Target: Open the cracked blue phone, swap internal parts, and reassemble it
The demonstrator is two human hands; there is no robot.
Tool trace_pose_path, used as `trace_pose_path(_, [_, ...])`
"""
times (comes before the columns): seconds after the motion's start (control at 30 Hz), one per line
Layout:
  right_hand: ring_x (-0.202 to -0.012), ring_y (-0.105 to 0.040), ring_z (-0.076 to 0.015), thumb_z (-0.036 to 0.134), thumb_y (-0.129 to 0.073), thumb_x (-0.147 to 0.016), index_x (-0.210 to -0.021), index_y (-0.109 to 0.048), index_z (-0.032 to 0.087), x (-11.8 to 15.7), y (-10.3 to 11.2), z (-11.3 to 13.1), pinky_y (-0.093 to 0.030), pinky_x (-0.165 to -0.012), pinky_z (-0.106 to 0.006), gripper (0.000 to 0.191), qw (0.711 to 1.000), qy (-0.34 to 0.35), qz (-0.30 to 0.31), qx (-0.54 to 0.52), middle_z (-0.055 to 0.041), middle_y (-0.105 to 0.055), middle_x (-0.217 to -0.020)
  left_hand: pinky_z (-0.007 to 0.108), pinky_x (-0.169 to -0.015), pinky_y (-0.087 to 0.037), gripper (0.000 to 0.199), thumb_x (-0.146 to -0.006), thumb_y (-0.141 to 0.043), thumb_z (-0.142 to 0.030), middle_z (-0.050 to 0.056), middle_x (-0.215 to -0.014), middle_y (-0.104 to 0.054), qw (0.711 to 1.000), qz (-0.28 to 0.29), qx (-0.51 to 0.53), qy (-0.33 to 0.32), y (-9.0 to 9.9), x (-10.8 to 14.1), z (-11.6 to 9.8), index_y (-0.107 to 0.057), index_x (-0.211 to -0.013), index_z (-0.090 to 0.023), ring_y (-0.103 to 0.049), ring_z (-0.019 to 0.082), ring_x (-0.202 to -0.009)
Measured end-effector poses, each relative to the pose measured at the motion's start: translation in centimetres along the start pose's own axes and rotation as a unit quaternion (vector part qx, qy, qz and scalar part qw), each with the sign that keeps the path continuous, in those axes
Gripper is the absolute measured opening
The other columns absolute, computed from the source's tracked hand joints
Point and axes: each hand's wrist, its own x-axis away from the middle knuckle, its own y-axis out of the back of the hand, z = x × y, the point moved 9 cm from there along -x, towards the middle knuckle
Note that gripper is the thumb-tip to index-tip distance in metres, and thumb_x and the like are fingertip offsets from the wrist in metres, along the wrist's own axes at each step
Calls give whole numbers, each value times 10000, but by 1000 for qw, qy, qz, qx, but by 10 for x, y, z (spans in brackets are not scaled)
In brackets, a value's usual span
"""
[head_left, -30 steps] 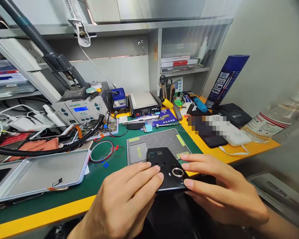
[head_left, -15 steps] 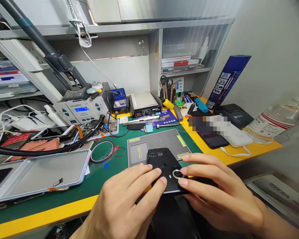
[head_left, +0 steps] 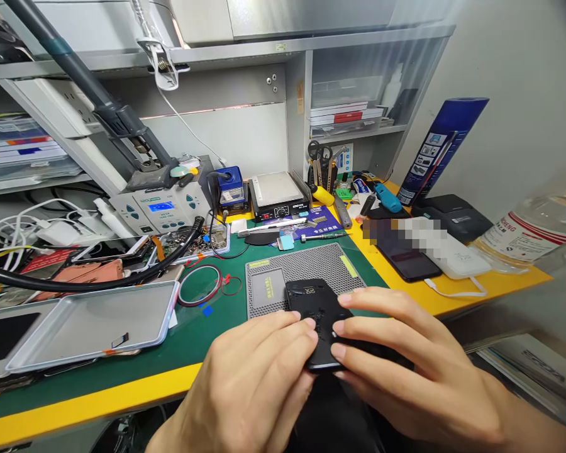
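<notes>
A black phone, its back facing up, is held between both hands at the front edge of the desk, over the near end of a grey perforated mat. My left hand grips its left side, fingertips pressed on the back. From the right, my right hand holds the other side, with fingers lying across the camera area and the thumb low, partly hidden. The camera ring is covered by the fingers.
An open shallow tray lies left, near a red wire coil. Behind stand a soldering station and a heating plate. At right are a dark phone, a white power bank and a liquid bottle.
The right fingers have moved left over the phone's back and now cover the camera ring. Both hands and the phone sit slightly closer together; the whole view has shifted a little.
</notes>
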Motion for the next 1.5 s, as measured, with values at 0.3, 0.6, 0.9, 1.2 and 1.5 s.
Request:
trace_pose_path(0.3, [-1131,-629,-198,87,-572,-959,-1028,-657,102,11,14,-9,-536,-993,-356,110,999,-30,-30,23,-81,-693,-1001,463,-974,-606,234,-902,-620,-60,84,-1079,-788,1000,22,-5,-16,-25,-22,21,-689,-1123,-95,-735,230,-982])
trace_pose_path(0.6, [-1024,-662,-136,93,-621,-974,-1047,-696,99,16,21,-17,-545,-959,-257,105,997,-35,-2,63,-62,-724,-998,486,-839,-637,206,-909,-574,-67,102,-1002,-773,996,80,-38,-16,-49,-45,30,-702,-1070,-79,-718,279,-941])
trace_pose_path(0.9, [-1074,-663,-172,8,-602,-908,-1108,-626,89,33,28,-43,-554,-971,-312,218,999,-37,-13,21,-107,-705,-1054,476,-895,-611,117,-908,-601,-40,96,-914,-773,995,54,-69,-44,-37,-41,33,-688,-975,-80,-735,226,-849])
trace_pose_path(1.2, [-975,-673,-208,14,-638,-860,-1047,-670,64,25,1,-62,-580,-872,-365,196,1000,-14,-4,5,-118,-703,-988,397,-685,-642,117,-903,-588,-41,127,-888,-773,995,48,-82,-25,-34,-32,40,-675,-970,-82,-750,266,-814])
trace_pose_path(1.5, [-858,-658,-157,57,-633,-931,-1095,-673,73,13,-12,-72,-549,-749,-280,170,999,-37,23,-31,-101,-687,-953,343,-727,-587,151,-927,-593,-111,66,-942,-743,989,82,8,124,-38,-11,79,-654,-1061,-142,-710,207,-838])
